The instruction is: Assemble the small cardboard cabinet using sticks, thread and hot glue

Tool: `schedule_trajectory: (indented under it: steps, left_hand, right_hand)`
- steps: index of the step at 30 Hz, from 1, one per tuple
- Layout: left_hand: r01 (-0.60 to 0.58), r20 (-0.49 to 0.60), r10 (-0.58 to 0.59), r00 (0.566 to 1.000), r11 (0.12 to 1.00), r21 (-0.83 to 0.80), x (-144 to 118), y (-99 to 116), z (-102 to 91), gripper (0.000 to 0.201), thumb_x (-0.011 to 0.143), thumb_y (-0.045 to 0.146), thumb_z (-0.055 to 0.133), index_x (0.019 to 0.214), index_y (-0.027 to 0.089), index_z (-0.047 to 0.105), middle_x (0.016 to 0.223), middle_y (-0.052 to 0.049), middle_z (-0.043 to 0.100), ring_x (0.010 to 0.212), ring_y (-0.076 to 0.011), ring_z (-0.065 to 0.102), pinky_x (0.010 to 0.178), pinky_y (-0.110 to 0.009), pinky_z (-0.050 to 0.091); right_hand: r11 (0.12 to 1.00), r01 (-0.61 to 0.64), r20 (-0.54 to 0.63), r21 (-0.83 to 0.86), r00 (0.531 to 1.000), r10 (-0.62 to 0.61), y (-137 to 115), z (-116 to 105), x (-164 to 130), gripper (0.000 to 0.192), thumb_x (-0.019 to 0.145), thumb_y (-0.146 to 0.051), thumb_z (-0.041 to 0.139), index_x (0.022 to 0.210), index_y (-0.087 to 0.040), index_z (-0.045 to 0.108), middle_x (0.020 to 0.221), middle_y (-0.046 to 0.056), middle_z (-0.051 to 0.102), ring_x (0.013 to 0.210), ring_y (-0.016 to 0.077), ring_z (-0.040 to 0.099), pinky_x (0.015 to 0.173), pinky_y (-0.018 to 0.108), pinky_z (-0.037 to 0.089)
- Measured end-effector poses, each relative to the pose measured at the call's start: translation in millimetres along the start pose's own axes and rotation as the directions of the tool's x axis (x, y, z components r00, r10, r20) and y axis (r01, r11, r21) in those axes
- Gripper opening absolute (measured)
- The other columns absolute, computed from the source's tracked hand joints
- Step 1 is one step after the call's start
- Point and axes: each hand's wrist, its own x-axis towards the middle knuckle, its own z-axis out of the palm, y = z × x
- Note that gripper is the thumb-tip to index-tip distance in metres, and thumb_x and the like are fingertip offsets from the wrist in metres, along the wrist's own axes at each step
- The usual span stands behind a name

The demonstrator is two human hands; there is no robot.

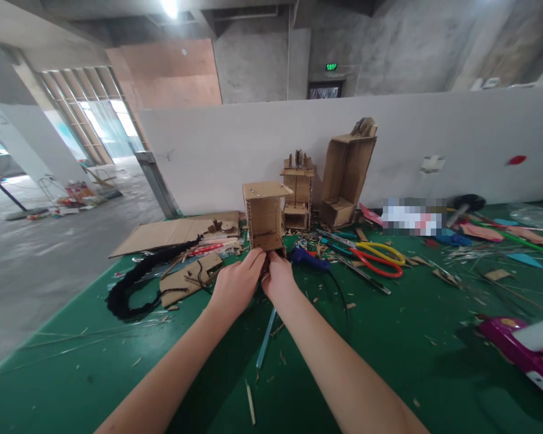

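Observation:
An upright, open-fronted cardboard box [266, 220] stands in the middle, its flat top sticking out to the right. My left hand [241, 278] has its fingers closed at the lower front of this box. Close beside it, my right hand [278, 278] is closed on the same lower part, thumb and fingertips partly hidden. A blue glue gun [310, 258] with a dark cord lies just right of my right hand. Below my hands are a light-blue stick [265, 343] and a short pale stick [250, 402].
Behind stand a smaller cardboard structure [298, 196] and a taller cardboard box [347, 172]. Yellow-and-red-handled scissors [375, 256] lie to the right. A black fuzzy strip [127, 295] and cardboard pieces [190, 278] are left. A magenta object [511, 337] sits far right.

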Motion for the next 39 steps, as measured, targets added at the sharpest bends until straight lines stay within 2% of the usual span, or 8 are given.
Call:
schedule_trajectory:
  steps: [5,11,17,20,25,31,34,39]
  left_hand:
    - [0.027,0.059,-0.032,0.998,0.997,0.074,17,1,-12.8,0.052,0.087,0.016,0.040,0.138,0.020,0.036,0.121,-0.016,0.054,0.068,-0.0217,0.067,0.053,-0.032,0.051]
    - [0.099,0.064,-0.106,0.992,0.989,0.107,23,5,-18.4,0.043,0.088,0.021,0.038,0.130,0.015,0.043,0.131,-0.019,0.048,0.069,-0.0238,0.067,0.052,-0.034,0.051]
    - [0.230,0.104,-0.230,0.968,0.973,0.015,25,1,-21.1,0.049,0.085,0.019,0.039,0.133,0.009,0.033,0.112,-0.019,0.061,0.076,-0.0307,0.068,0.063,-0.042,0.052]
    - [0.219,0.138,-0.214,0.967,0.976,-0.018,31,-4,-24.5,0.057,0.081,0.014,0.042,0.135,0.006,0.031,0.124,-0.022,0.053,0.086,-0.0308,0.067,0.068,-0.041,0.053]
    - [0.222,0.186,-0.211,0.960,0.974,-0.038,33,-9,-25.0,0.050,0.082,0.015,0.041,0.132,0.015,0.038,0.127,-0.017,0.050,0.083,-0.0270,0.068,0.069,-0.038,0.053]
    - [0.141,0.190,-0.105,0.976,0.972,-0.187,37,-16,-17.5,0.051,0.081,0.010,0.041,0.132,0.009,0.038,0.137,-0.021,0.044,0.105,-0.0279,0.061,0.087,-0.038,0.048]
    - [0.130,0.168,-0.095,0.981,0.968,-0.213,44,-24,-14.4,0.045,0.081,0.008,0.039,0.125,0.008,0.046,0.132,-0.019,0.050,0.114,-0.0264,0.056,0.093,-0.035,0.044]
    - [0.196,0.106,-0.174,0.979,0.948,-0.252,50,-36,-10.5,0.037,0.084,0.012,0.036,0.117,0.011,0.053,0.109,-0.016,0.065,0.100,-0.0259,0.062,0.087,-0.036,0.045]
  right_hand:
    - [0.996,-0.011,0.039,-0.083,0.999,0.014,-8,-2,7,0.023,0.090,-0.031,0.053,0.105,-0.014,0.058,0.095,0.004,0.061,0.074,0.0120,0.060,0.062,0.028,0.053]
    - [0.980,0.017,0.093,-0.200,0.996,0.001,-12,5,11,0.018,0.090,-0.029,0.054,0.092,-0.012,0.060,0.080,0.000,0.062,0.063,0.0092,0.059,0.056,0.024,0.051]
    - [0.922,0.115,0.139,-0.370,0.988,-0.067,-5,12,14,0.019,0.088,-0.030,0.057,0.081,-0.012,0.060,0.068,-0.003,0.061,0.055,0.0080,0.057,0.054,0.023,0.049]
    - [0.855,0.185,0.150,-0.484,0.980,-0.127,-3,12,17,0.019,0.088,-0.030,0.058,0.084,-0.012,0.061,0.074,-0.001,0.063,0.060,0.0091,0.059,0.057,0.025,0.050]
    - [0.692,0.276,0.175,-0.667,0.961,-0.215,-8,12,13,0.013,0.084,-0.025,0.060,0.080,-0.013,0.063,0.072,0.001,0.064,0.062,0.0115,0.059,0.060,0.026,0.048]
    - [0.470,0.400,0.297,-0.787,0.913,-0.280,-20,1,-11,0.016,0.080,-0.019,0.050,0.080,-0.014,0.066,0.077,0.006,0.068,0.075,0.0176,0.063,0.067,0.026,0.046]
    - [0.388,0.465,0.390,-0.796,0.884,-0.260,-26,-11,-21,0.019,0.080,-0.015,0.047,0.084,-0.016,0.065,0.078,0.005,0.068,0.075,0.0164,0.063,0.069,0.026,0.047]
    - [0.302,0.573,0.520,-0.761,0.819,-0.243,-43,-37,-27,0.017,0.080,-0.014,0.048,0.081,-0.016,0.065,0.082,0.006,0.068,0.079,0.0170,0.064,0.075,0.028,0.048]
